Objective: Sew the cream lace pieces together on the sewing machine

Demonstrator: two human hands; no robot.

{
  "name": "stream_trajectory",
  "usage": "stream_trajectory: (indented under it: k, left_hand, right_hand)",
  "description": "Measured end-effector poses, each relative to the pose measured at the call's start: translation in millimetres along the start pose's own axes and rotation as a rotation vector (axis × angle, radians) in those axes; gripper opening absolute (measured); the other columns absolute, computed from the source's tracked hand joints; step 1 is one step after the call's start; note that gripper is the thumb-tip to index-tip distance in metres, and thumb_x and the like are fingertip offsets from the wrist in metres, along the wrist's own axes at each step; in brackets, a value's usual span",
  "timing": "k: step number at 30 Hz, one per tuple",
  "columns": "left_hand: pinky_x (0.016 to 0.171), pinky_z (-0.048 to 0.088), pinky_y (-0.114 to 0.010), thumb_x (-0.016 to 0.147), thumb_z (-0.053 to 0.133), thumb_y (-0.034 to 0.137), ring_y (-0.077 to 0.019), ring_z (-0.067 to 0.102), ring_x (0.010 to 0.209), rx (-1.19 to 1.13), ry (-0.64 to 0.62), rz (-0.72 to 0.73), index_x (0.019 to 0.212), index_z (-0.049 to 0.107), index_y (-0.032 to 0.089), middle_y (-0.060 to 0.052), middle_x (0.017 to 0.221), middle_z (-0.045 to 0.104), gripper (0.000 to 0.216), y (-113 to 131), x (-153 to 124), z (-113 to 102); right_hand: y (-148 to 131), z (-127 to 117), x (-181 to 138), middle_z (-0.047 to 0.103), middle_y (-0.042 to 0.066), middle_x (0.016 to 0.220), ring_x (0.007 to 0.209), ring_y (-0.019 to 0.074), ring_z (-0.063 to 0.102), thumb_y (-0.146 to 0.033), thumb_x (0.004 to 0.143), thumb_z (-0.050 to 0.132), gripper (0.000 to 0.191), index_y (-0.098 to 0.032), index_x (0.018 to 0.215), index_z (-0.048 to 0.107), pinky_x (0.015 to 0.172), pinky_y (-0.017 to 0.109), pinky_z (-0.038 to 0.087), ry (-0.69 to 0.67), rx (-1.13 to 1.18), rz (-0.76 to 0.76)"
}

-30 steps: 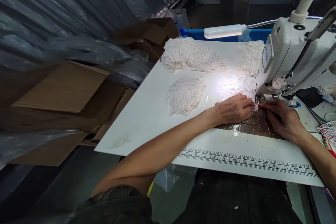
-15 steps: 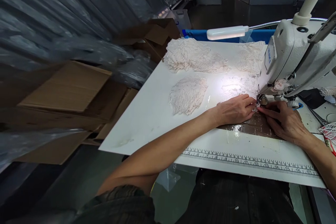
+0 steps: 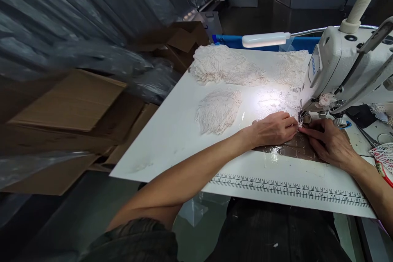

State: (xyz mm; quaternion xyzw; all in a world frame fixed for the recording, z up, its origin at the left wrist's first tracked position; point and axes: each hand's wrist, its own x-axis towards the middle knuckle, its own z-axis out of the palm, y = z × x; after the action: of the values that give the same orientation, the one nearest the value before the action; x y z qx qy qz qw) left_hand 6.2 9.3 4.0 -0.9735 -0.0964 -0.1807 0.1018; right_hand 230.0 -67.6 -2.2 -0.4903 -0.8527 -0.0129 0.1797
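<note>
The near edge of the flat white sewing table (image 3: 172, 131) is running along a printed black measuring scale (image 3: 288, 190), and the person's forearms are crossing it. Left of the hands the tabletop is lying bare out to its left edge. On the right, the head of the white industrial sewing machine (image 3: 337, 69) is hanging close over the fingertips and closing off that side.

The left hand (image 3: 273, 127) is resting knuckles up, its fingers (image 3: 291, 125) bent together, with the tips pinching the small white lace piece (image 3: 298, 123). That piece is sitting right at the machine's presser foot. The right hand (image 3: 328, 143) is lying low with its fingers stretched almost flat and loose. Its index fingertip (image 3: 302, 130) is touching the same lace piece, just beside the left fingertips. Glare is hiding how much of the lace is passing under the foot.

Both hands are resting on a glossy brown taped patch (image 3: 294, 150) of the tabletop. Beyond them, a small heap of white lace (image 3: 217, 110) is lying near the left hand, and a larger pile of white lace (image 3: 224, 65) is sitting towards the far edge. A white bar lamp on a flexible neck (image 3: 265, 39) is shining down. Brown cardboard boxes (image 3: 70, 102) and grey plastic sheeting (image 3: 76, 16) are standing to the left of the table.
</note>
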Motion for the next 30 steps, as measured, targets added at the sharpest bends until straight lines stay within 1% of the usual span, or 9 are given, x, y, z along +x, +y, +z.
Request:
stream_trajectory:
  k: [3,7,11,16,19,22,24,26,30]
  left_hand:
    - [0.073,0.050,-0.030,0.099,0.040,0.017,-0.0133,0.060,0.076,-0.036,0.014,-0.012,0.089,0.067,0.014,-0.008,0.101,0.071,0.029,-1.0,-0.7,1.5]
    - [0.075,0.048,-0.031,0.097,0.043,0.020,-0.0148,0.062,0.080,-0.131,0.030,-0.047,0.090,0.069,0.015,-0.007,0.101,0.071,0.028,-2.9,-1.2,0.1]
    - [0.074,0.045,-0.031,0.094,0.044,0.020,-0.0153,0.061,0.079,-0.150,-0.015,-0.087,0.091,0.070,0.016,-0.006,0.100,0.072,0.026,-3.4,-0.1,-3.4]
    - [0.072,0.041,-0.033,0.092,0.046,0.022,-0.0160,0.058,0.076,-0.126,-0.051,-0.104,0.092,0.070,0.016,-0.004,0.103,0.071,0.025,-3.4,1.0,-7.5]
    - [0.075,0.040,-0.034,0.092,0.047,0.024,-0.0172,0.057,0.079,-0.126,-0.092,-0.114,0.097,0.069,0.017,-0.006,0.109,0.069,0.024,-4.4,0.5,-10.5]
    - [0.086,0.039,-0.039,0.093,0.046,0.027,-0.0185,0.057,0.084,-0.132,-0.121,-0.135,0.100,0.069,0.018,-0.007,0.112,0.067,0.025,-5.7,0.2,-12.9]
    - [0.092,0.037,-0.043,0.093,0.046,0.028,-0.0195,0.057,0.087,-0.136,-0.122,-0.155,0.101,0.069,0.019,-0.007,0.112,0.067,0.026,-6.4,0.1,-13.6]
    - [0.091,0.037,-0.044,0.093,0.046,0.030,-0.0204,0.057,0.089,-0.139,-0.121,-0.175,0.103,0.068,0.019,-0.007,0.113,0.066,0.027,-6.8,-0.2,-13.7]
    - [0.082,0.037,-0.040,0.093,0.046,0.035,-0.0212,0.055,0.091,-0.128,-0.130,-0.198,0.109,0.066,0.017,-0.008,0.119,0.065,0.031,-7.3,-1.1,-12.7]
  right_hand:
    - [-1.4,-0.3,-0.2,0.063,0.010,0.101,0.091,0.0246,0.058,-0.026,0.093,0.047,0.035,-0.031,0.119,0.070,0.070,0.035,0.050,-0.006,-0.015,0.012]
    - [-3.5,-3.2,1.5,0.062,0.011,0.103,0.090,0.0243,0.058,-0.026,0.094,0.045,0.036,-0.029,0.120,0.070,0.070,0.036,0.049,0.015,-0.019,-0.032]
    - [-6.3,-4.9,3.6,0.062,0.013,0.104,0.089,0.0253,0.056,-0.027,0.095,0.042,0.037,-0.025,0.122,0.067,0.070,0.038,0.048,0.016,-0.070,-0.080]
    - [-10.4,-3.7,5.8,0.061,0.013,0.100,0.084,0.0236,0.056,-0.027,0.095,0.042,0.034,-0.023,0.119,0.066,0.065,0.035,0.044,0.020,-0.190,-0.086]
    - [-12.1,-4.0,7.5,0.060,0.013,0.099,0.077,0.0230,0.055,-0.029,0.094,0.040,0.035,-0.024,0.120,0.064,0.059,0.034,0.040,-0.001,-0.238,-0.070]
    - [-15.8,-5.7,9.4,0.059,0.013,0.099,0.071,0.0227,0.053,-0.028,0.092,0.040,0.037,-0.025,0.122,0.061,0.058,0.035,0.040,-0.060,-0.255,-0.025]
    - [-20.0,-6.2,10.3,0.059,0.014,0.101,0.071,0.0235,0.052,-0.026,0.091,0.040,0.038,-0.025,0.123,0.060,0.059,0.037,0.042,-0.090,-0.270,0.015]
    - [-24.7,-5.4,10.3,0.059,0.014,0.102,0.071,0.0237,0.051,-0.025,0.090,0.040,0.038,-0.026,0.123,0.059,0.063,0.040,0.044,-0.082,-0.307,0.052]
    - [-29.2,-1.6,8.3,0.060,0.013,0.102,0.071,0.0226,0.051,-0.025,0.091,0.043,0.037,-0.027,0.124,0.059,0.067,0.043,0.046,-0.043,-0.370,0.080]
